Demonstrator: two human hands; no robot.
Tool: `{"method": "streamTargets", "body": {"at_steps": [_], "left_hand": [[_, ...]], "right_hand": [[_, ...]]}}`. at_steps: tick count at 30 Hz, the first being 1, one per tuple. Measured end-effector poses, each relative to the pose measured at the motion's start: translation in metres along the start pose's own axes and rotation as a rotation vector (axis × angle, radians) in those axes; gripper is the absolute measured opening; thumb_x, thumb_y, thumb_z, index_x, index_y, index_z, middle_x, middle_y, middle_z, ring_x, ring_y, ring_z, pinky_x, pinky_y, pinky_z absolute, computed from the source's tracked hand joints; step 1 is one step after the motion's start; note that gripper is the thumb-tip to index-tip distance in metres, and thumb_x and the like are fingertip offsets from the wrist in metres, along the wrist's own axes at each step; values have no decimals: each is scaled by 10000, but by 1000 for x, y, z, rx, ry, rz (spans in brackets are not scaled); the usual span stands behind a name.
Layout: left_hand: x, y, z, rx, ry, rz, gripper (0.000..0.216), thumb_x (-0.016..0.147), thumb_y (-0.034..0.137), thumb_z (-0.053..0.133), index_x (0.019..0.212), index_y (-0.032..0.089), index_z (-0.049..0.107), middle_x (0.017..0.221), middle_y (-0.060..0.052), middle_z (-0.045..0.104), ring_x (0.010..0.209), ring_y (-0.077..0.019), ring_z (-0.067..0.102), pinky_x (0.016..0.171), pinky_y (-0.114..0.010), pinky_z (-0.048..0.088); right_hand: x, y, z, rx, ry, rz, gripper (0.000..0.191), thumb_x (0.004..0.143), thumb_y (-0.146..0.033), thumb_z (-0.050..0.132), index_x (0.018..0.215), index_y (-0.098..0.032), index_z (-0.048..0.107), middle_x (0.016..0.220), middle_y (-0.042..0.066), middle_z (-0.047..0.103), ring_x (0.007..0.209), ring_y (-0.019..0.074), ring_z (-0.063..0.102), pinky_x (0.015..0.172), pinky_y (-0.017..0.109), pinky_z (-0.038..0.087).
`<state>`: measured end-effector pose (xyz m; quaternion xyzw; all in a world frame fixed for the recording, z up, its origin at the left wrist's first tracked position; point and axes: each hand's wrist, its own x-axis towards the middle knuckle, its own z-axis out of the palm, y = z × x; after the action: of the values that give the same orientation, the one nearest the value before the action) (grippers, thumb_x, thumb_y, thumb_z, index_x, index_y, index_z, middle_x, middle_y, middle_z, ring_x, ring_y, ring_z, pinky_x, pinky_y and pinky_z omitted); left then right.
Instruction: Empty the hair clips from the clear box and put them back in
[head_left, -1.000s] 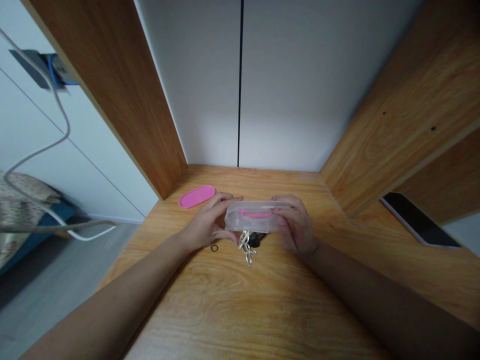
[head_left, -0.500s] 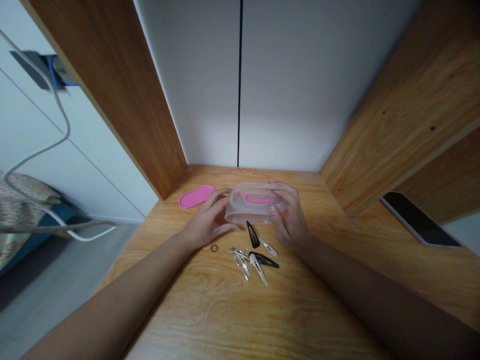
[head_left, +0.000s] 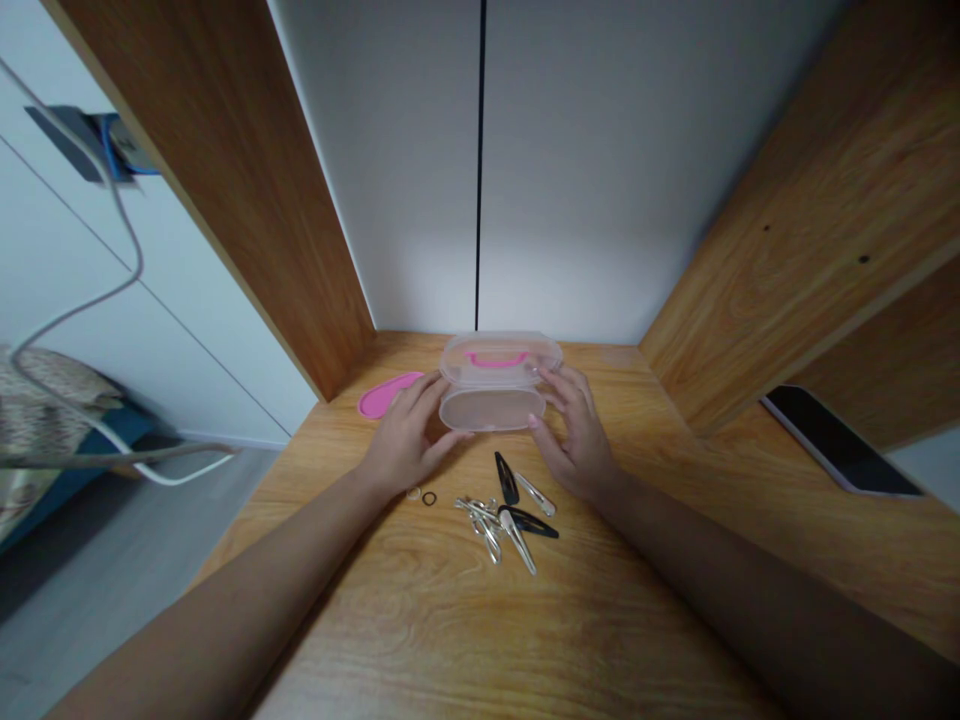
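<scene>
A clear plastic box point(head_left: 496, 385) with a pink handle is held just above the wooden desk point(head_left: 465, 620), its open mouth tipped away from me. My left hand point(head_left: 405, 440) grips its left end and my right hand point(head_left: 574, 440) grips its right end. Below the box, several black and silver hair clips point(head_left: 506, 505) lie scattered on the desk. Two small rings point(head_left: 421, 496) rest near my left wrist. The box's pink lid point(head_left: 384, 395) lies flat behind my left hand.
Wooden side panels enclose the desk on the left point(head_left: 247, 190) and right point(head_left: 810, 220), with a white wall behind. A dark phone point(head_left: 836, 438) lies on a shelf at the right. Off the desk's left edge, a grey cable point(head_left: 90, 300) hangs.
The box was tipped so the hair clips dropped out onto the desk. Both hands then lifted it up and back, turning its bottom toward me.
</scene>
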<state>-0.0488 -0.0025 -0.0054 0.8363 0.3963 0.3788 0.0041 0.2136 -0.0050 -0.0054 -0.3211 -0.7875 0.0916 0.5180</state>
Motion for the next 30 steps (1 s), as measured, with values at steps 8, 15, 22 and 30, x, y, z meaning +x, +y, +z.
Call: {"method": "streamTargets", "body": {"at_steps": [8,15,22,30], "left_hand": [[1,2,-1,9,-133,-66,562,911,534,620,1342,186,531,1208,-136,672,1114,-318,612,969,-540,485],[2,4,-3,169,-162,-130,510,931,558,560,1233,152,627,1115,-150,687,1053,-318,611,920,-493,497],[5,14,-9,294,-60,-162,402,953,449,519,1175,133,628,957,-119,706,926,-293,621,844,-451,485],[6,32,-17,209,-197,291,267,956,389,499,845,176,616,767,-75,636,751,-223,541,702,-367,405]], "right_hand": [[1,1,1,-44,-167,91,904,822,-345,770,1555,-283,244,1481,146,483,1353,329,494,1131,587,418],[1,8,3,-180,-210,136,706,848,-361,748,1467,-279,419,1404,127,584,1278,333,561,1066,588,455],[1,12,7,-147,-171,223,705,868,-278,696,1490,-254,365,1440,140,523,1327,311,517,1116,550,429],[-1,15,9,-220,-160,255,758,822,-244,686,1491,-232,330,1423,149,498,1336,320,488,1134,550,411]]}}
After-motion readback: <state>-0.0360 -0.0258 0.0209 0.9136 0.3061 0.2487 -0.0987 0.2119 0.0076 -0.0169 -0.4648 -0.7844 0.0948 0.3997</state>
